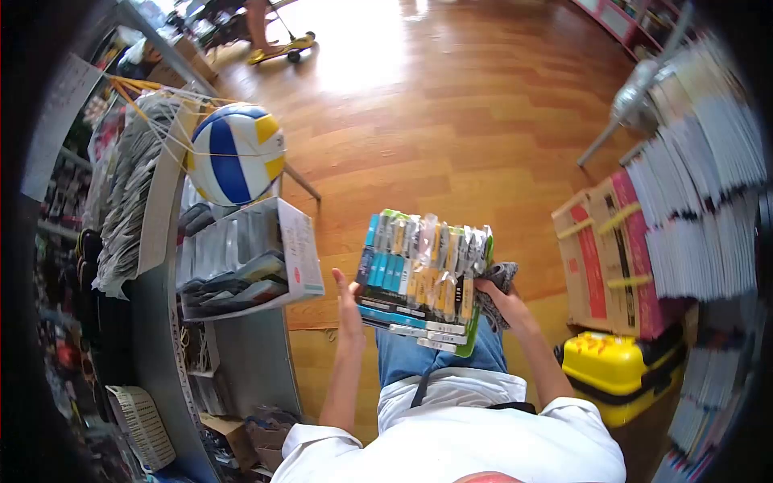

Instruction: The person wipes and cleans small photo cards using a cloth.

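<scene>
The wood-patterned floor point(451, 137) carries a yellow case point(604, 366) and a yellow scooter point(282, 52).

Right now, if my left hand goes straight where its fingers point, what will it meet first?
Ahead of the left hand, the way looks free over the wooden floor, perhaps passing near the metal leg; depth is unclear.

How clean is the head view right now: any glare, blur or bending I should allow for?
Head view: strong glare whites out the floor at top centre; clear wrapping on the held packs throws small highlights, and their print is too soft to read; shelf edges bow outward and the corners go black; the volleyball looks reasonably crisp.
</scene>
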### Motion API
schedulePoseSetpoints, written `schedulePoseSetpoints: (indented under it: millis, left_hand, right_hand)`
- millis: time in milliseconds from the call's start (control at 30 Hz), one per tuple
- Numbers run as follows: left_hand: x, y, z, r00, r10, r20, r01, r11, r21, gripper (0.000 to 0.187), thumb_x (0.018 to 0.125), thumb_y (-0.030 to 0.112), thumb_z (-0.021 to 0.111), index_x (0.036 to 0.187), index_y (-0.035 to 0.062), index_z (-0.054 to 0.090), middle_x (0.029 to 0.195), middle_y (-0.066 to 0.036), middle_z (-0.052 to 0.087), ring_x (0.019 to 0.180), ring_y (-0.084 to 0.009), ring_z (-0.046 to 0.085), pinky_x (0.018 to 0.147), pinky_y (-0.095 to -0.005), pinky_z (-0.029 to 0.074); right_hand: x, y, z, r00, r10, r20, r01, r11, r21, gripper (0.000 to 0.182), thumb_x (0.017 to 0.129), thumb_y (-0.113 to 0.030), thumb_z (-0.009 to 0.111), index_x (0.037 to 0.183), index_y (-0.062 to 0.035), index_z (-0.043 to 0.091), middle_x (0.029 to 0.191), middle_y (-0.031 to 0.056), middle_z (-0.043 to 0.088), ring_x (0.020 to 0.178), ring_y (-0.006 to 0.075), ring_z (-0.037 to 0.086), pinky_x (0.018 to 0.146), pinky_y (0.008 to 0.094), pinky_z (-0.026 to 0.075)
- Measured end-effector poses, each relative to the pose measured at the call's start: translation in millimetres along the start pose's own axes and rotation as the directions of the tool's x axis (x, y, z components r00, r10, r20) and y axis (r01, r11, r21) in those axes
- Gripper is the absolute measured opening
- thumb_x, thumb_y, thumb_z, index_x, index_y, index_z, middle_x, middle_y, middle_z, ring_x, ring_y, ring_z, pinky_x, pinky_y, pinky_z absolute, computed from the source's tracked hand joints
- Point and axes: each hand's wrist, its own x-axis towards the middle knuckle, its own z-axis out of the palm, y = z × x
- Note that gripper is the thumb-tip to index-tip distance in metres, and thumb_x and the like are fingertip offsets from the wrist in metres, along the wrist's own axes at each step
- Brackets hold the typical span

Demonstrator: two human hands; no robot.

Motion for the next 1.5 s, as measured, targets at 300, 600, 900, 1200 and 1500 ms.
schedulePoseSetpoints:
  millis: [300,600,900,1200,1500]
  left_hand:
    - [145.8,-61.2,9.5,0.977,0.014,-0.215,-0.001,0.998,0.059,0.08,0.096,0.065,0.026,0.112,-0.0053,0.061,0.101,-0.005,0.063,0.094,-0.0128,0.052,0.089,-0.0281,0.04]
    - [161.8,-72.3,2.0,0.979,-0.114,-0.167,0.113,0.993,-0.015,0.085,0.096,0.067,0.023,0.127,-0.006,0.053,0.116,-0.01,0.061,0.107,-0.0167,0.053,0.097,-0.0301,0.038]
    - [121.8,-120.3,2.0,0.965,-0.088,-0.248,0.078,0.996,-0.05,0.093,0.088,0.078,0.018,0.115,-0.0018,0.058,0.106,-0.005,0.062,0.096,-0.0128,0.053,0.09,-0.0277,0.04]
    - [138.8,-143.9,-49.9,0.991,0.032,0.133,-0.024,0.998,-0.065,0.089,0.093,0.072,0.018,0.122,-0.0033,0.057,0.11,-0.007,0.062,0.096,-0.0127,0.053,0.089,-0.028,0.039]
    - [132.1,-159.7,-60.1,0.923,0.316,0.218,-0.349,0.928,0.132,0.046,0.095,0.033,0.058,0.123,-0.0036,0.057,0.118,-0.012,0.061,0.113,-0.0174,0.054,0.093,-0.0296,0.044]
  right_hand:
    - [204.6,61.7,-10.6,0.944,0.331,0.02,-0.322,0.931,-0.173,0.054,0.086,-0.024,0.067,0.13,0.0002,0.049,0.114,0.0088,0.06,0.104,0.0153,0.056,0.089,0.0285,0.047]
    - [213.2,74.2,-4.3,0.934,0.356,-0.028,-0.357,0.933,-0.054,0.077,0.082,-0.018,0.069,0.146,-0.001,0.029,0.11,0.0054,0.058,0.098,0.0137,0.055,0.087,0.0282,0.047]
    - [173.0,130.4,-31.6,0.941,0.339,0.0,-0.339,0.94,-0.045,0.08,0.083,-0.013,0.069,0.149,-0.0034,0.025,0.117,0.0045,0.057,0.103,0.0123,0.053,0.093,0.0282,0.043]
    - [154.3,118.8,-12.9,0.998,0.024,-0.064,-0.038,0.972,-0.23,0.082,0.081,-0.021,0.073,0.148,-0.0033,0.029,0.126,0.008,0.054,0.112,0.0146,0.051,0.101,0.0296,0.039]
    - [136.8,156.1,-39.6,0.957,-0.259,-0.133,0.15,0.832,-0.534,0.034,0.082,-0.014,0.073,0.108,0.0007,0.058,0.095,0.0077,0.065,0.089,0.0128,0.059,0.082,0.0302,0.049]
